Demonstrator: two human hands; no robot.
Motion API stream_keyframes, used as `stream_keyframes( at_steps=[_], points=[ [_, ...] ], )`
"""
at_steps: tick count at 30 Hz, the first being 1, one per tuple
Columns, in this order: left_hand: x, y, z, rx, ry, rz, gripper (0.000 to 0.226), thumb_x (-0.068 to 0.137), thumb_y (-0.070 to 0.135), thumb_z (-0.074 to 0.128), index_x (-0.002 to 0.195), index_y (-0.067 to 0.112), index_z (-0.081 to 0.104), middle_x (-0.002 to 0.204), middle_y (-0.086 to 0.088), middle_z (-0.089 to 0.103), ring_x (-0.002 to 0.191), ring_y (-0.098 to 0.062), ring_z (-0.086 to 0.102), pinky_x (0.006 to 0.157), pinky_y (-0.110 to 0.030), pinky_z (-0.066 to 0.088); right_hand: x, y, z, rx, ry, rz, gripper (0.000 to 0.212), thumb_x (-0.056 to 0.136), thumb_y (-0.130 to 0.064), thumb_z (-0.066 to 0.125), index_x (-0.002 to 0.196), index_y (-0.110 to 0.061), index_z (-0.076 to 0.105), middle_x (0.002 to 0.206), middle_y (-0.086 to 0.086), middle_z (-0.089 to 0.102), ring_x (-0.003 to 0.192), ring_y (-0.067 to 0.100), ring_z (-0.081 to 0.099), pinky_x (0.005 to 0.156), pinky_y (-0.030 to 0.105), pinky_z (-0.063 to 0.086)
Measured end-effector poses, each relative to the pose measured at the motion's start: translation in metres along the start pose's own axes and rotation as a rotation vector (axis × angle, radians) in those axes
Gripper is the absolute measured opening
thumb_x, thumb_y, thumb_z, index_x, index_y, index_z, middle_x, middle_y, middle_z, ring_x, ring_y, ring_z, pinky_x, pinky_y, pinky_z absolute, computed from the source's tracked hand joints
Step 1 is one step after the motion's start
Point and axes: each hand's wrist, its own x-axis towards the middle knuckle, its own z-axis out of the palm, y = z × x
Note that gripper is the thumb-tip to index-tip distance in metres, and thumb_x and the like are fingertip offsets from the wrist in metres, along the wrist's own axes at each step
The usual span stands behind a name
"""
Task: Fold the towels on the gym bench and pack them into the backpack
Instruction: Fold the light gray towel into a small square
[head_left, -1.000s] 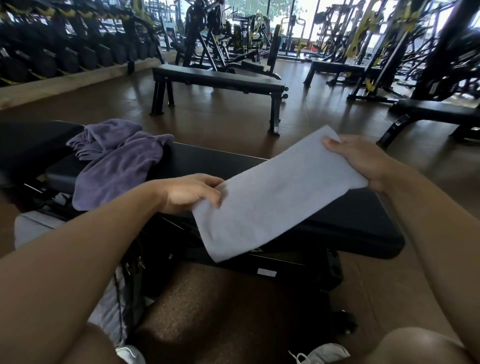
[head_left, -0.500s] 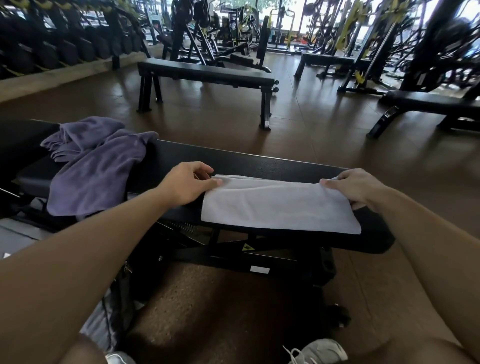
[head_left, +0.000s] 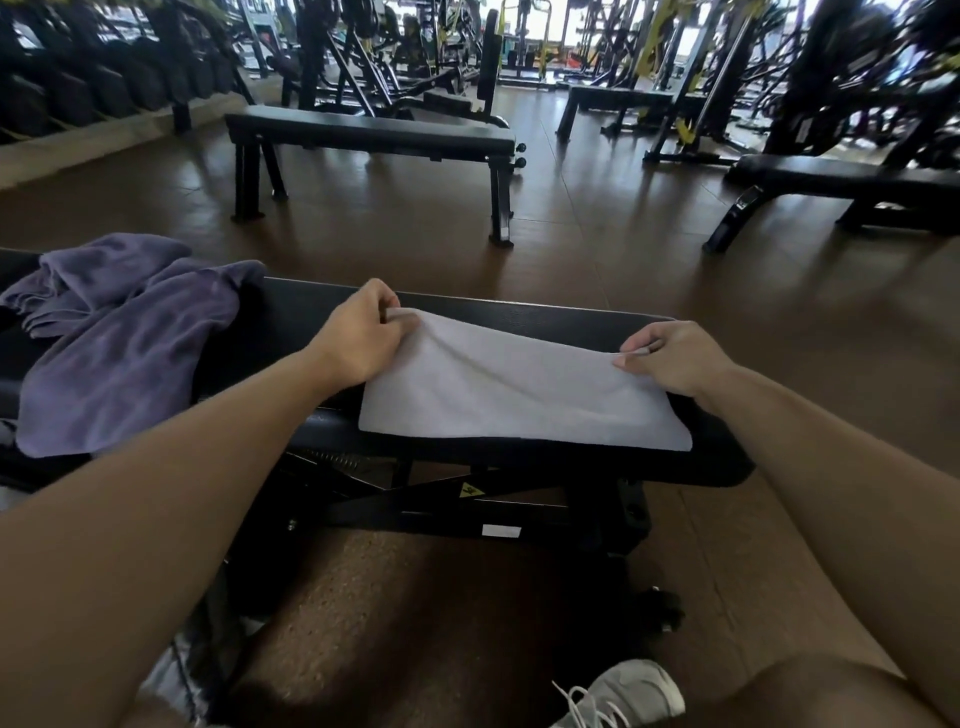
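Note:
A pale grey towel (head_left: 514, 395) lies folded on the black gym bench (head_left: 571, 322) right in front of me. My left hand (head_left: 358, 332) pinches its far left corner, raised a little off the pad. My right hand (head_left: 670, 353) pinches the far right corner. A purple towel (head_left: 124, 332) lies crumpled on the left part of the bench, away from both hands. A grey backpack (head_left: 171, 675) shows only as a sliver on the floor at the lower left, mostly hidden by my left forearm.
Another flat bench (head_left: 374, 135) stands across the brown floor behind, and a third bench (head_left: 852, 182) at the right. Dumbbell racks line the left wall; machines fill the back. My grey shoe (head_left: 623, 696) is on the floor below the bench.
The grey towel went from hanging in the air to lying on the bench. Both hands have since shifted to its far corners and lifted that edge slightly.

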Motion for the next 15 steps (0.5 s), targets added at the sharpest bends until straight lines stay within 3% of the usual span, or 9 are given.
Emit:
stream_keyframes(
  at_steps=[5,7,9,11,13,15],
  points=[
    [0.007,-0.013,0.009,0.091,0.055,-0.132,0.031,0.091,0.033,0.073,0.107,0.014,0.054,0.103,-0.004,0.062,0.087,-0.017,0.056,0.065,-0.027,0.04,0.005,-0.005,-0.006,-0.112,-0.043,0.129,0.024,0.081,-0.035,0.085,0.093,-0.016,0.076,0.097,0.003,0.068,0.095,0.021,0.063,0.085,0.031,0.049],
    [0.009,-0.012,0.01,0.156,0.034,-0.167,0.039,0.091,0.033,0.074,0.118,0.015,0.052,0.113,-0.008,0.063,0.101,-0.024,0.06,0.077,-0.032,0.045,0.006,-0.008,-0.008,-0.147,-0.072,0.172,0.023,0.083,-0.038,0.083,0.083,-0.016,0.074,0.094,0.003,0.068,0.091,0.022,0.061,0.078,0.029,0.045],
    [0.006,-0.009,0.014,0.288,0.051,-0.144,0.046,0.094,0.033,0.069,0.132,0.016,0.048,0.126,-0.01,0.061,0.112,-0.029,0.059,0.086,-0.039,0.047,0.007,-0.01,-0.007,-0.125,-0.059,0.195,0.026,0.086,-0.039,0.078,0.086,-0.014,0.071,0.086,0.003,0.063,0.08,0.022,0.058,0.067,0.03,0.042],
    [-0.002,-0.005,0.019,0.411,0.169,0.0,0.043,0.097,0.031,0.063,0.135,0.016,0.05,0.132,-0.009,0.057,0.121,-0.03,0.054,0.097,-0.044,0.045,0.008,-0.012,-0.006,-0.054,-0.023,0.2,0.028,0.091,-0.039,0.072,0.088,-0.011,0.068,0.079,0.002,0.056,0.074,0.023,0.052,0.062,0.029,0.039],
    [-0.012,0.008,0.023,0.447,0.299,0.275,0.033,0.097,0.03,0.062,0.127,0.016,0.059,0.129,-0.006,0.06,0.124,-0.029,0.051,0.105,-0.043,0.04,0.011,-0.011,-0.004,-0.026,0.003,0.191,0.032,0.094,-0.039,0.066,0.087,-0.008,0.067,0.078,0.004,0.054,0.074,0.025,0.05,0.064,0.029,0.038],
    [-0.019,0.026,0.026,0.413,0.284,0.47,0.03,0.096,0.035,0.061,0.119,0.016,0.066,0.124,-0.004,0.065,0.121,-0.027,0.054,0.104,-0.041,0.04,0.01,-0.01,-0.003,-0.087,0.022,0.164,0.034,0.096,-0.038,0.064,0.086,-0.005,0.068,0.079,0.005,0.052,0.073,0.023,0.048,0.064,0.03,0.035]
  ],
)
